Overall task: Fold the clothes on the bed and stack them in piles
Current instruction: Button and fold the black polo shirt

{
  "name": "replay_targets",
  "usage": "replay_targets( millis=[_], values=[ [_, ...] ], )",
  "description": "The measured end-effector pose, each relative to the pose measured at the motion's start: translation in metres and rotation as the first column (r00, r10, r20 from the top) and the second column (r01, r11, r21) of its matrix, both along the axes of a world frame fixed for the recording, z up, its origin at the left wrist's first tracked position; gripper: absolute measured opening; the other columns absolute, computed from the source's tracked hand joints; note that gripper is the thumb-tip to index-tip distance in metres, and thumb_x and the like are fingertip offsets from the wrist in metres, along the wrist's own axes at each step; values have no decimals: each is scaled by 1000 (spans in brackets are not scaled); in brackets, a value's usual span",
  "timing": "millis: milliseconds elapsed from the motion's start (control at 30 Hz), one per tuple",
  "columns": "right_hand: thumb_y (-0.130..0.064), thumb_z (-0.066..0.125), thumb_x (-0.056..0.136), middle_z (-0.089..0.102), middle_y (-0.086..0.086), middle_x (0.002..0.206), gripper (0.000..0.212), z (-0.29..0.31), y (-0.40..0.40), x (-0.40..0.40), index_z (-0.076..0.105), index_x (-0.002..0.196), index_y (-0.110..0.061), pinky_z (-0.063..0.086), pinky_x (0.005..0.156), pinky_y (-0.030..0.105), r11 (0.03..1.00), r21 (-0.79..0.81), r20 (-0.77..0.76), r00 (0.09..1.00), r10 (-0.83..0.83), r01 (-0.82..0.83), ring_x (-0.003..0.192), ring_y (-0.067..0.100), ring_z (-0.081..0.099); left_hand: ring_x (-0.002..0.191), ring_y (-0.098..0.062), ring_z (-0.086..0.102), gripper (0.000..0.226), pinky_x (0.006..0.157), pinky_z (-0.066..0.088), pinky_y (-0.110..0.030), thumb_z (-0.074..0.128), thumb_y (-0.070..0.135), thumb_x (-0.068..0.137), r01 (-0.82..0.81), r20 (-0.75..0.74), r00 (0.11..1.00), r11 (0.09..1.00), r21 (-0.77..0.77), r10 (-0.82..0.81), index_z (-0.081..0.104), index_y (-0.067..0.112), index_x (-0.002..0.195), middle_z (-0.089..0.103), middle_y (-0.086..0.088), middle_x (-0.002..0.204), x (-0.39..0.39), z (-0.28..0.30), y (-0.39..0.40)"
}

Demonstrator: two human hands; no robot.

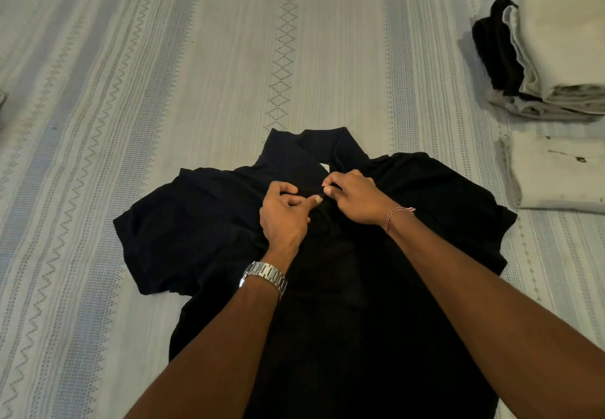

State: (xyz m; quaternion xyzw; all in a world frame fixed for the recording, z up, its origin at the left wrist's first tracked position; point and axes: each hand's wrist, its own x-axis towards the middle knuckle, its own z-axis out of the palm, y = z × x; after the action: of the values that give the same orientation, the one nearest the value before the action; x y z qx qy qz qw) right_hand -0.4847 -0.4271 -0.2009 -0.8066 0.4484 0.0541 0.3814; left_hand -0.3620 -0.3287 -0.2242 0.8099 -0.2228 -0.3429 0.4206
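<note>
— How was the grip held?
— The placket of the black shirt (203, 232) was pinched just below the collar by the left hand (285, 214) and the right hand (355, 197), fingers curled, fingertips nearly touching.
— Where was the shirt laid?
— It was spread front-up on the striped bed (131, 75). A pile of folded clothes (550, 58) was stacked at the right, with a folded white garment (556, 173) laid beside it.
</note>
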Motion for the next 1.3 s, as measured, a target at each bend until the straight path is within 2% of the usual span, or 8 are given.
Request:
replay_targets(
  millis=[133,433,533,767,900,1000,1167,1300],
  values=[
    [-30,40,109,54,-10,107,14,4,-8,-5,54,109,-32,22,114,43,992,70,-43,994,105,-102,127,16,41,51,-11,66,38,66,60,-35,90,27,74,43,-77,996,998,-46,-47,59,22,94,75,2,74,5,-6,2],
    [-28,38,109,53,-5,115,13,5,-5,-2,51,110,-30,22,112,41,989,37,-86,985,146,-144,131,18,39,61,-15,66,36,62,55,-28,89,19,76,107,-230,964,987,-116,-131,61,16,97,76,-3,82,13,-8,8],
    [-30,41,108,53,-8,113,15,2,-2,0,55,115,-28,24,111,42,993,-9,-72,990,120,-121,130,18,41,59,-14,66,34,59,55,-25,88,16,77,98,-229,966,989,-112,-122,62,14,98,75,-2,80,13,-7,7],
    [-32,61,101,62,-13,109,6,-8,5,1,59,104,-36,36,109,45,995,-84,44,998,-45,48,120,18,51,58,-15,66,34,58,55,-26,89,18,76,81,-211,972,992,-95,-100,61,15,96,76,-4,82,11,-12,7],
    [-31,51,106,66,0,120,22,-5,7,8,64,122,-24,39,107,48,993,-121,-43,999,-16,10,123,25,51,58,-15,66,37,58,56,-26,91,21,73,72,-219,972,994,-86,-89,62,14,96,76,-3,80,13,-10,8],
    [-29,49,106,66,5,123,26,-5,8,11,64,125,-18,38,108,48,992,-125,-67,997,-24,15,125,28,50,56,-16,66,42,57,56,-27,93,29,70,64,-204,976,995,-76,-79,63,14,95,76,-2,77,10,-9,5],
    [-27,46,107,62,5,125,26,0,3,9,63,125,-17,33,109,46,998,-64,-95,995,19,-25,129,26,45,56,-14,66,42,58,57,-27,92,30,71,76,-195,977,995,-72,-88,62,13,96,75,-1,75,10,-7,5],
    [-25,45,108,57,-6,108,20,7,-6,3,62,116,-21,36,111,50,994,34,-88,991,104,-101,124,24,50,58,-15,67,39,60,57,-27,90,23,74,101,-217,969,991,-85,-117,62,12,98,75,-2,78,13,-8,8]
  ],
)
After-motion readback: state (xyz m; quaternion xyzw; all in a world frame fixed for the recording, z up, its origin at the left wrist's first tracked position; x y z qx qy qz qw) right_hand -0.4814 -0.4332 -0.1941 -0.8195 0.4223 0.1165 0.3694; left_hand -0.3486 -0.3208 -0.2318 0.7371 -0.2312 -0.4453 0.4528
